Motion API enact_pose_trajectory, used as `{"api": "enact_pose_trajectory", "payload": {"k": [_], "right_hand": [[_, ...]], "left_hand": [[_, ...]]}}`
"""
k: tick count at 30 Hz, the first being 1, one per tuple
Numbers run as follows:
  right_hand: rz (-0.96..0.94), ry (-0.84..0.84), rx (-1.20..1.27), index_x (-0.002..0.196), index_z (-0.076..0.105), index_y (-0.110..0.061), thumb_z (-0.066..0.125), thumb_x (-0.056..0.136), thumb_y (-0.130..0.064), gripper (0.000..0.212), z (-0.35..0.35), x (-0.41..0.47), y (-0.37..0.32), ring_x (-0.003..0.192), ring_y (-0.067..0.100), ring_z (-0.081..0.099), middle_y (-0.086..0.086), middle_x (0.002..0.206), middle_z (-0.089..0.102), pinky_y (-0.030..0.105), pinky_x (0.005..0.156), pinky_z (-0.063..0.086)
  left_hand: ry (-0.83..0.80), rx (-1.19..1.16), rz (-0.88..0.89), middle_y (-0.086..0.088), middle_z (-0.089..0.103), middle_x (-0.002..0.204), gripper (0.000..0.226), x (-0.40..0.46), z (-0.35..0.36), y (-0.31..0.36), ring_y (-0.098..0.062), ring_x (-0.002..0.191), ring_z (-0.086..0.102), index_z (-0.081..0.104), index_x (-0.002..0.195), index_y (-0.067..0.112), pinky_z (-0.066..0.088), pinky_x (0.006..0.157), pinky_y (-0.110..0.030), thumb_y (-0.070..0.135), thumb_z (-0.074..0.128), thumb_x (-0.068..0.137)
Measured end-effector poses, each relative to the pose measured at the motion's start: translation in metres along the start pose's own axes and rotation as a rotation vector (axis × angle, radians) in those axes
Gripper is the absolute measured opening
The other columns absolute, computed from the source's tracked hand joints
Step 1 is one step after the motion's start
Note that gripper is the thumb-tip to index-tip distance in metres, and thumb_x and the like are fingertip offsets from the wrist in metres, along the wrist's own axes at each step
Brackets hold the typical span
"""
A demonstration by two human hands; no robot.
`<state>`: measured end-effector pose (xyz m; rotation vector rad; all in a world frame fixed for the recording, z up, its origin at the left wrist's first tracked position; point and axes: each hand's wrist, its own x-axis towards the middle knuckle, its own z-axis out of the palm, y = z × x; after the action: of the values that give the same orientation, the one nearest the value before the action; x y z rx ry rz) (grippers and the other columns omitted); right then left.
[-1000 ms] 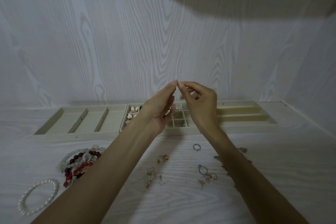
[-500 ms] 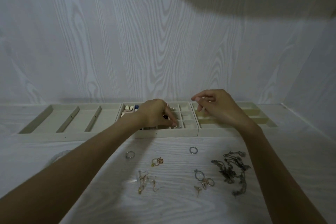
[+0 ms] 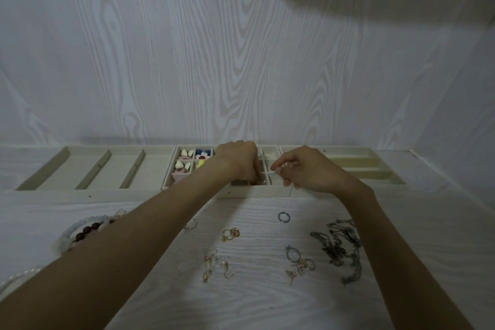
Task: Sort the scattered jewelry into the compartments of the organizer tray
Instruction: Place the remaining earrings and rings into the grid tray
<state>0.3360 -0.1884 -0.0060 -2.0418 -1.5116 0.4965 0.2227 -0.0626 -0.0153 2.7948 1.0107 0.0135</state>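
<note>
Her left hand [image 3: 238, 162] is down in the small-celled middle tray [image 3: 257, 194], fingers curled with the tips dipped into a cell in its front row. A tiny glinting piece [image 3: 263, 182] shows right at those fingertips, but I cannot tell whether the fingers grip it or merely touch it. The right hand [image 3: 305, 171] hovers over the right end of that same tray, thumb and forefinger pinched together; whatever sits between them is too small to make out, so I cannot say what it holds.

Toward the left end of the middle tray, behind the left wrist, several cells hold colourful earrings [image 3: 187, 159]: cream hearts, a blue-and-white flower, something yellow and red. Left of the middle tray lies a tray with long slots [image 3: 80, 169], and right of it a tray with lengthwise channels [image 3: 375, 169]; all three stand side by side along the wall [image 3: 214, 61].

On the desk [image 3: 254, 303] in front of the middle tray the loose jewelry is scattered. Nearest its front rim lies a silver ring [image 3: 284, 216]. Further forward and left of that is a gold ring pair [image 3: 231, 233], and beside the left forearm a thin clear ring [image 3: 190, 224]. Nearer me are hook earrings with clear drops [image 3: 217, 265] and a cluster of small rings and studs [image 3: 298, 262]. A tangle of dark chain [image 3: 340, 246] lies to the right, close by the right forearm. Off to the left, partly hidden by the left arm, are beaded bracelets [image 3: 85, 230], pale and dark red.
</note>
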Motion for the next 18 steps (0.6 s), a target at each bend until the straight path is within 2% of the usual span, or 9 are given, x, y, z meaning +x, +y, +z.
{"api": "enact_pose_trajectory", "payload": {"k": [4, 8, 12, 15, 18], "right_hand": [[0.002, -0.008, -0.047, 0.098, 0.07, -0.023, 0.061, 0.09, -0.021, 0.012, 0.0, 0.0, -0.002, 0.05, -0.004, 0.056, -0.001, 0.07, 0.07, 0.02, 0.063, 0.046], [0.007, -0.074, -0.211, 0.097, 0.072, -0.026, 0.063, 0.086, -0.018, 0.016, 0.001, 0.007, -0.01, 0.07, 0.006, 0.063, -0.003, 0.075, 0.07, 0.028, 0.073, 0.053], [-0.018, -0.07, -0.466, 0.095, 0.075, -0.03, 0.066, 0.083, -0.024, 0.016, 0.002, 0.02, -0.024, 0.076, 0.011, 0.059, -0.007, 0.08, 0.064, 0.023, 0.062, 0.042], [-0.019, -0.076, -0.596, 0.1, 0.073, -0.023, 0.068, 0.081, -0.026, 0.019, 0.008, 0.03, -0.032, 0.078, 0.015, 0.058, -0.002, 0.092, 0.067, 0.027, 0.066, 0.041], [-0.019, -0.072, -0.714, 0.103, 0.065, -0.012, 0.067, 0.082, -0.026, 0.025, 0.015, 0.036, -0.041, 0.079, 0.02, 0.055, 0.006, 0.1, 0.064, 0.03, 0.067, 0.039]], "left_hand": [[-0.01, -0.024, -0.013, 0.004, 0.068, 0.107, 0.03, -0.002, -0.003, 0.0, -0.02, 0.097, 0.061, 0.073, 0.103, 0.03, 0.042, 0.072, -0.028, 0.038, 0.076, 0.075], [0.008, -0.009, -0.041, 0.003, 0.068, 0.106, 0.041, -0.004, -0.007, -0.002, -0.019, 0.096, 0.062, 0.07, 0.108, 0.024, 0.042, 0.073, -0.029, 0.04, 0.078, 0.07], [-0.017, 0.008, -0.082, 0.001, 0.065, 0.096, 0.04, -0.006, -0.012, 0.002, -0.018, 0.088, 0.058, 0.064, 0.102, 0.015, 0.042, 0.074, -0.03, 0.036, 0.078, 0.071], [-0.028, 0.056, -0.106, 0.001, 0.051, 0.079, 0.035, -0.006, -0.013, 0.011, -0.017, 0.081, 0.051, 0.049, 0.092, 0.017, 0.039, 0.073, -0.029, 0.03, 0.075, 0.074], [-0.029, 0.083, -0.123, 0.002, 0.048, 0.076, 0.032, -0.006, -0.011, 0.017, -0.017, 0.082, 0.051, 0.051, 0.097, 0.016, 0.038, 0.074, -0.029, 0.027, 0.072, 0.076]]}}
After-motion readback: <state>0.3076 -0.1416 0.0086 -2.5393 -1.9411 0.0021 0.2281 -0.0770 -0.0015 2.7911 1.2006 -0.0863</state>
